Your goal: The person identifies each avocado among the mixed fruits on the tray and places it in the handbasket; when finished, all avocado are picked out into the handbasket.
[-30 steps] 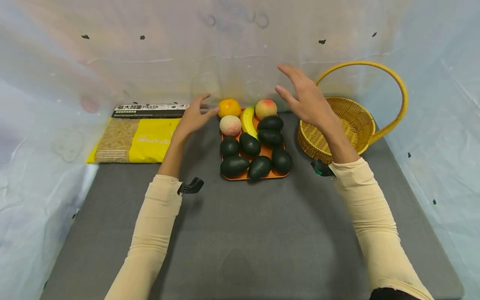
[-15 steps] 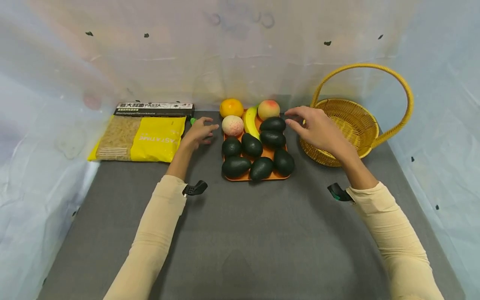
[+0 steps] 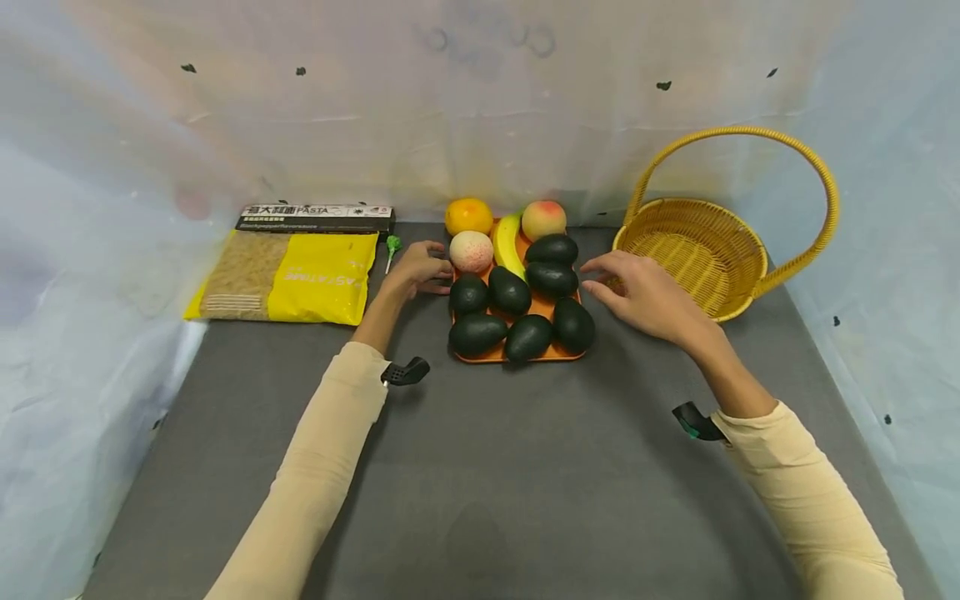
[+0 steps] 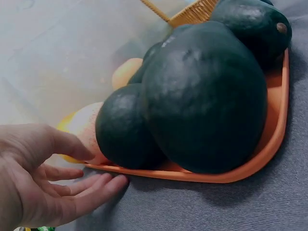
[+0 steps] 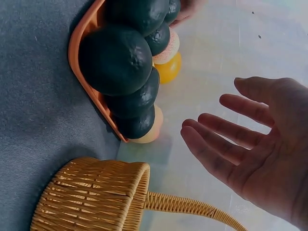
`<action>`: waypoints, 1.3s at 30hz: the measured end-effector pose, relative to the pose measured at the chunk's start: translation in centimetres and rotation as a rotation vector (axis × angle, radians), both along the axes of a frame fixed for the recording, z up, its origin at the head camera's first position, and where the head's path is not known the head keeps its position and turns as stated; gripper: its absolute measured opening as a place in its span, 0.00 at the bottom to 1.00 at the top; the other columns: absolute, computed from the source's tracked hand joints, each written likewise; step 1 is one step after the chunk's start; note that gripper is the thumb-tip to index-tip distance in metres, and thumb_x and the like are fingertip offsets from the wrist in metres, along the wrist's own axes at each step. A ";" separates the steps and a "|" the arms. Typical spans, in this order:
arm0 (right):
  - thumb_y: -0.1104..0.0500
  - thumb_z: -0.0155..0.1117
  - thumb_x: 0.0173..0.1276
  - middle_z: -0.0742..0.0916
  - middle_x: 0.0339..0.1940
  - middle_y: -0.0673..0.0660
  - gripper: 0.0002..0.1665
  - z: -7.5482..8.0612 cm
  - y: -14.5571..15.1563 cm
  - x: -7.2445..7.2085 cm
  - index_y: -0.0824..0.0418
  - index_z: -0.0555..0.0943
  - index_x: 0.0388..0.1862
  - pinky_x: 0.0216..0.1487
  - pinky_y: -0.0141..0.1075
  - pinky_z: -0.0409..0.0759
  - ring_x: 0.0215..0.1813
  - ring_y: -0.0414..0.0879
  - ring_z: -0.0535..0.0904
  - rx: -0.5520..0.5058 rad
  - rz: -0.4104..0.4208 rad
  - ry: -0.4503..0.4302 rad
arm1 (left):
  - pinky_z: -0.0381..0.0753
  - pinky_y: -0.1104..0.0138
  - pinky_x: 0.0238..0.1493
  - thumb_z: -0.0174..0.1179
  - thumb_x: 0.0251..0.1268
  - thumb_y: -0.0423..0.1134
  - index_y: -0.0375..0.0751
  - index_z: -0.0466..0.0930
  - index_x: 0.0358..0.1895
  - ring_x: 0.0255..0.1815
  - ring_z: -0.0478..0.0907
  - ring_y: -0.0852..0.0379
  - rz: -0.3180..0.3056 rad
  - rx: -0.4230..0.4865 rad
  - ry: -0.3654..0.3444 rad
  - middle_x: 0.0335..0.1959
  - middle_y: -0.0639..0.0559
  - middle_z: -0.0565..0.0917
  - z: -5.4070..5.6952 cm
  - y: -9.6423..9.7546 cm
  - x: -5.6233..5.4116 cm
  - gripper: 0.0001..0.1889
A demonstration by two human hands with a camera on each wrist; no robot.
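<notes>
An orange tray [image 4: 231,176] holds several dark green avocados [image 3: 508,290], a yellow banana [image 3: 508,245], a pale speckled peach [image 3: 472,252], a red-tinged peach [image 3: 544,220] and an orange [image 3: 468,217]. My left hand [image 3: 422,268] lies at the tray's left edge, beside the speckled peach, its fingers loosely bent. In the left wrist view, its fingertips come close to the tray rim; contact there is hard to tell. Between tray and basket hovers my right hand [image 3: 637,293], fingers relaxed and slightly spread. The right wrist view shows nothing in that palm.
A yellow wicker basket [image 3: 693,250] with a tall handle stands at the right. To the left lie a yellow pasta bag [image 3: 330,275] and a black-and-white pasta box [image 3: 315,219]. A small green-topped stick [image 3: 393,244] lies beside them. Pale sheeting [image 3: 480,108] bounds the grey table [image 3: 480,467].
My left hand has come down and nearer the tray's left side, uncovering the green-topped stick. The right hand has dropped from above the basket to beside the avocados. The fruit has stayed in place.
</notes>
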State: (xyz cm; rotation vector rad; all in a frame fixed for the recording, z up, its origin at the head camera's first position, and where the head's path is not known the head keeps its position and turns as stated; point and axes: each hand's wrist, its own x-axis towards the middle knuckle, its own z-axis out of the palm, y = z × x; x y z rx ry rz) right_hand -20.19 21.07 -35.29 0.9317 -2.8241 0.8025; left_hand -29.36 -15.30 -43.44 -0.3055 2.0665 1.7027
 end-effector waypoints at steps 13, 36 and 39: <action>0.57 0.65 0.77 0.91 0.50 0.58 0.15 -0.2 1.0 0.8 0.61 0.85 0.57 0.52 0.52 0.84 0.46 0.50 0.88 0.033 -0.010 -0.011 | 0.90 0.67 0.39 0.71 0.60 0.31 0.29 0.83 0.52 0.29 0.84 0.63 0.017 -0.035 0.310 0.32 0.53 0.83 -5.2 0.7 -0.5 0.17; 0.59 0.75 0.68 0.84 0.61 0.69 0.31 -2.7 0.2 0.4 0.67 0.79 0.67 0.56 0.55 0.83 0.57 0.63 0.84 0.199 0.100 -0.200 | 0.90 0.67 0.35 0.72 0.61 0.29 0.26 0.83 0.55 0.30 0.88 0.63 0.008 0.055 0.288 0.32 0.53 0.88 -5.3 -0.8 -1.0 0.20; 0.59 0.75 0.68 0.83 0.63 0.70 0.32 -2.7 -0.3 0.2 0.67 0.79 0.68 0.57 0.55 0.82 0.58 0.64 0.83 0.216 0.118 -0.215 | 0.89 0.67 0.35 0.71 0.62 0.28 0.27 0.82 0.56 0.30 0.88 0.62 0.007 0.059 0.286 0.31 0.54 0.88 -5.3 -1.1 -1.0 0.19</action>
